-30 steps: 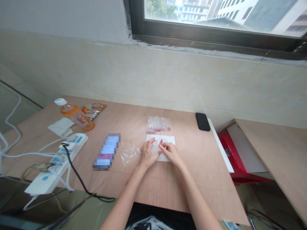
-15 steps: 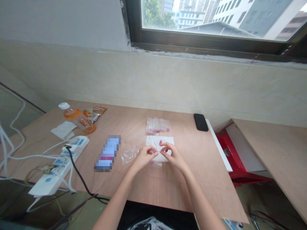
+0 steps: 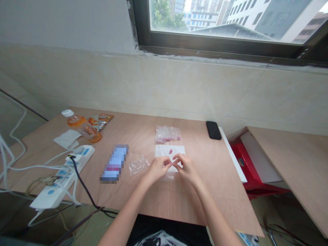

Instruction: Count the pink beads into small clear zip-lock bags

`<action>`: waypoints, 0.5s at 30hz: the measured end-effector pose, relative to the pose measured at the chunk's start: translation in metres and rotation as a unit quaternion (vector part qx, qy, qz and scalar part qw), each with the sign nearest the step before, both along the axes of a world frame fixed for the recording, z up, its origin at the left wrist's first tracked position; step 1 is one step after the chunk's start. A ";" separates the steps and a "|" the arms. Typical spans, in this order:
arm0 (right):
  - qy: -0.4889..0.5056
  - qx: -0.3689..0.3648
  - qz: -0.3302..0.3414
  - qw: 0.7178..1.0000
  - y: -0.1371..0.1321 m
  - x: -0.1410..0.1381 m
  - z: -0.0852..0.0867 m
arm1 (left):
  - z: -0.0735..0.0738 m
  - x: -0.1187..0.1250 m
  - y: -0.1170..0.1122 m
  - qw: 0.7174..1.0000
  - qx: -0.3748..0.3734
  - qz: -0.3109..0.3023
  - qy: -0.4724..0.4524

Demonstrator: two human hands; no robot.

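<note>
At the middle of the desk, my left hand [image 3: 159,167] pinches a small clear zip bag [image 3: 169,176] between thumb and fingers. My right hand [image 3: 187,167] closes on the bag's top edge from the other side, fingertips close to the left ones. A pinkish strip shows between the fingertips, and the bag's lower part shows below them. Under the hands lies a white sheet of paper [image 3: 160,149] with several small pink beads [image 3: 171,151] on it. An open-looking clear plastic bag [image 3: 138,165] rests left of my left hand.
Behind the paper lies a row of clear bags [image 3: 167,134] with pink contents. A blurred-out phone-like screen [image 3: 114,163], a power strip [image 3: 63,177] with cables, an orange drink bottle [image 3: 84,128], tissue [image 3: 67,139] and a snack packet [image 3: 105,118] are left. A black phone [image 3: 214,130] lies right.
My two hands' fingertips have come closer together along the bag's top edge, the right hand shifting slightly. The pink beads on the paper now show more fully.
</note>
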State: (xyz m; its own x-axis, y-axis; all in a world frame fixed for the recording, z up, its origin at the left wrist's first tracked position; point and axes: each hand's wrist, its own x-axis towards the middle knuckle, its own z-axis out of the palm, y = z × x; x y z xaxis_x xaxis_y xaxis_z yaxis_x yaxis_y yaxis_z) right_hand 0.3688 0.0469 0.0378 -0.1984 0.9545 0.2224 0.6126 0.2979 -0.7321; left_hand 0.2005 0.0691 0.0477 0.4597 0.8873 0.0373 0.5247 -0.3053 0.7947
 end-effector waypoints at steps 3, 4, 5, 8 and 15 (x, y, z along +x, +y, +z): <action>-0.010 0.004 -0.002 1.000 -0.001 0.000 0.000 | -0.001 0.001 -0.003 0.999 0.015 0.023 0.039; -0.007 0.004 -0.003 1.000 -0.002 0.001 0.000 | -0.002 0.001 -0.004 0.999 0.016 0.025 0.043; -0.003 0.003 -0.002 1.000 -0.003 0.002 0.000 | -0.002 0.000 -0.005 0.999 0.016 0.022 0.040; -0.001 0.000 -0.003 1.000 -0.005 0.008 -0.001 | -0.002 -0.006 -0.007 1.000 0.008 -0.007 0.016; 0.054 -0.016 0.032 0.998 -0.006 0.013 0.002 | -0.004 -0.013 -0.008 1.000 -0.021 -0.005 0.013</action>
